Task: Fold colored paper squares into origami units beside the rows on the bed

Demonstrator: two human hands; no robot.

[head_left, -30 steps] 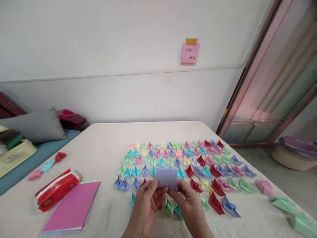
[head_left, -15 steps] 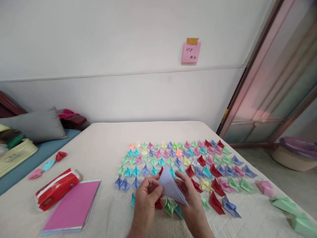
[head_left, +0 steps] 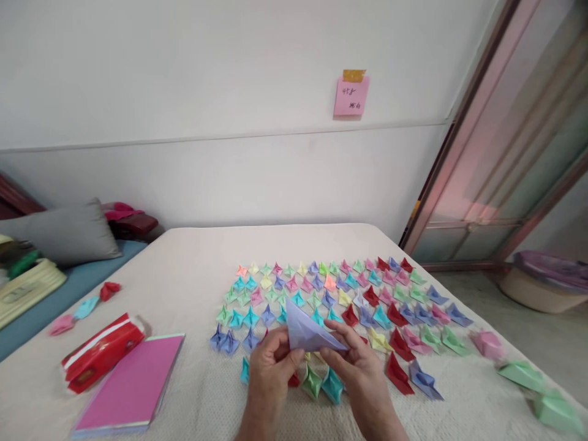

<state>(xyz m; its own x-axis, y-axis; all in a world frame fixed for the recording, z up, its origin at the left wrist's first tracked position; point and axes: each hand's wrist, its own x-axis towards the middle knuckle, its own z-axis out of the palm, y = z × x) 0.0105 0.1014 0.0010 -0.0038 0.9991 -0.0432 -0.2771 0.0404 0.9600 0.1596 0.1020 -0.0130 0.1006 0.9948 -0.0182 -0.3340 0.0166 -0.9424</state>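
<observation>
A pale purple folded paper triangle (head_left: 307, 331) is held up between both hands, with one point upward and its long edge low. My left hand (head_left: 274, 361) pinches its lower left corner between thumb and fingers. At the lower right side, my right hand (head_left: 351, 358) grips the paper, thumb in front and fingers behind. Beneath and beyond the hands, small folded paper boats in many colours stand in rows, among them a green boat (head_left: 312, 382) and a turquoise boat (head_left: 332, 386) just below the paper. The hands hide some of the boats.
At left, a red packet (head_left: 103, 352) lies against a stack of coloured paper (head_left: 133, 386). Several loose folded pieces, including a pink one (head_left: 62, 324), lie farther left. Green folded paper (head_left: 557, 411) sits at the right edge. A pink note (head_left: 351, 96) is taped to the wall.
The purple paper has turned, so its long edge now lies lower and flatter. My right hand has closed from spread fingers onto the paper's right side. The view has shifted slightly.
</observation>
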